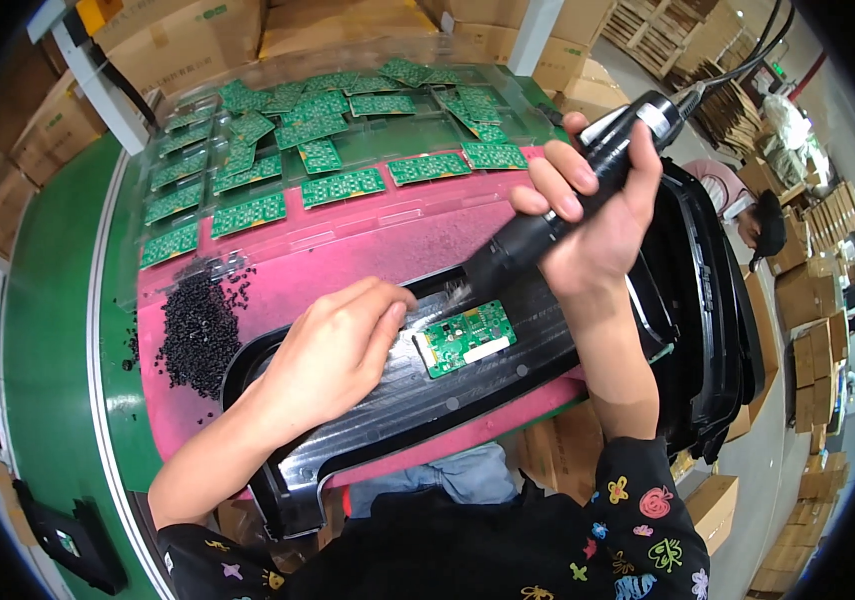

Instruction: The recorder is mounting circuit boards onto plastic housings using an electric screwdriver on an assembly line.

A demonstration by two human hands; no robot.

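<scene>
A black corded electric screwdriver (523, 245) is gripped in my right hand (598, 225), its nose slanting down to the left. Below that nose lies a green circuit board (468, 340), seated in a long black plastic housing (378, 425). The driver's tip is hard to make out, close to the board's upper edge. My left hand (333, 350) is over the housing, left of the board, with thumb and fingers closed together. Whatever they pinch, if anything, is too small to see.
A heap of small black parts (198, 335) sits on the pink mat (348, 245) at the left. Behind it, clear trays (293, 222) carry several green boards (343, 187). More black housings (718, 310) are stacked at right. Cardboard boxes (188, 45) stand beyond the green table (53, 300).
</scene>
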